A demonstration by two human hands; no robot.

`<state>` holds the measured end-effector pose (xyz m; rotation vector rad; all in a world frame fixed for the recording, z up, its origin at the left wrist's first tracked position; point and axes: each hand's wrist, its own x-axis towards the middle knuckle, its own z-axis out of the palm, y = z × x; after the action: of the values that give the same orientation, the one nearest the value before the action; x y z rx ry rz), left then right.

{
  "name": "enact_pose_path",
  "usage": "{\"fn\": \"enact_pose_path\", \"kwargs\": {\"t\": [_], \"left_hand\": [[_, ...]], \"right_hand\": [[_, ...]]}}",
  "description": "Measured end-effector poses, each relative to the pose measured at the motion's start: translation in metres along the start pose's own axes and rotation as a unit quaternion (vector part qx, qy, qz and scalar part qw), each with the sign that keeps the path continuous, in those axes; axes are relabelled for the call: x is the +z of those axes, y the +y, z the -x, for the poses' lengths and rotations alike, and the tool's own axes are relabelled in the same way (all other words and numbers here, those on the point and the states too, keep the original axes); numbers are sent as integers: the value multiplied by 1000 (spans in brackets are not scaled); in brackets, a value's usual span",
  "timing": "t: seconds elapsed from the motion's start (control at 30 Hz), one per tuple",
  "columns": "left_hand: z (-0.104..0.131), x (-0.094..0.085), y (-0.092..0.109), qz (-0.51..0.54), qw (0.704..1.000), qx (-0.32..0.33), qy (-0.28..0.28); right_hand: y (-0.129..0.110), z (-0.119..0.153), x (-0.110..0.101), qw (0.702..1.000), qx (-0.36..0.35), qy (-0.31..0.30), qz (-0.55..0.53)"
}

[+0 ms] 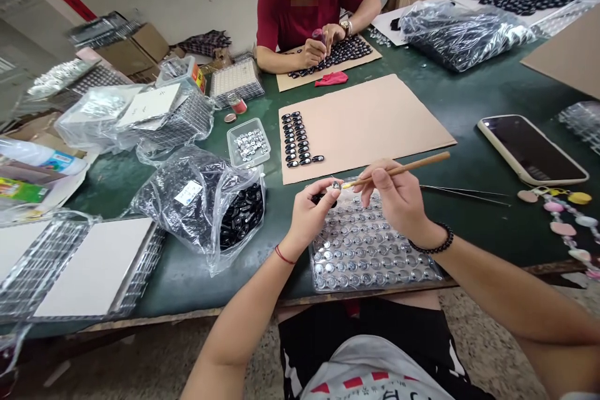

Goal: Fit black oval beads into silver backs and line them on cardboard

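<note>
My left hand point(309, 212) pinches a small black oval piece point(324, 199), with a silver round part point(336, 185) showing at the fingertips. Held like a pen in my right hand point(398, 197) is a thin wooden stick point(422, 163). Its pale yellow tip point(347, 185) points at the silver part, close beside it; whether they touch I cannot tell. Below both hands lies a clear plastic tray point(375, 284) with rows of round silver pieces. Tweezers point(469, 192) rest on the table just right of my right hand.
Ahead lies a cardboard sheet point(365, 112) with black pieces lined up on its left. A box of silver parts point(248, 144) and a bag of black pieces point(201, 206) stand left, a phone point(534, 149) right. Across the table a person in red point(276, 19) handles similar pieces.
</note>
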<state>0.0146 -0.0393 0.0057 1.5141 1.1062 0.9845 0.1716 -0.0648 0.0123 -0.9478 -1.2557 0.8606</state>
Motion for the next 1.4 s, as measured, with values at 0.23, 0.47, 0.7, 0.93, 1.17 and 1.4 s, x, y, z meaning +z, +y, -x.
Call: {"fn": "enact_pose_path", "kwargs": {"t": [0.23, 0.47, 0.7, 0.93, 1.17, 1.4], "left_hand": [[-18, -19, -7, 102, 986, -20, 132], [-17, -16, -10, 97, 994, -54, 14], [-8, -3, -5, 41, 997, -63, -9], [-9, -6, -5, 45, 996, -72, -14], [-7, -5, -6, 99, 992, -56, -45], [-36, -48, 0, 80, 989, 2, 123]], "right_hand": [[2, 3, 0, 995, -77, 60, 14], [4, 5, 0, 996, -79, 20, 30], [8, 1, 1, 999, -39, -7, 10], [7, -6, 1, 986, 80, -5, -144], [9, -15, -1, 941, 238, -32, -239], [7, -23, -15, 932, 245, -41, -265]]}}
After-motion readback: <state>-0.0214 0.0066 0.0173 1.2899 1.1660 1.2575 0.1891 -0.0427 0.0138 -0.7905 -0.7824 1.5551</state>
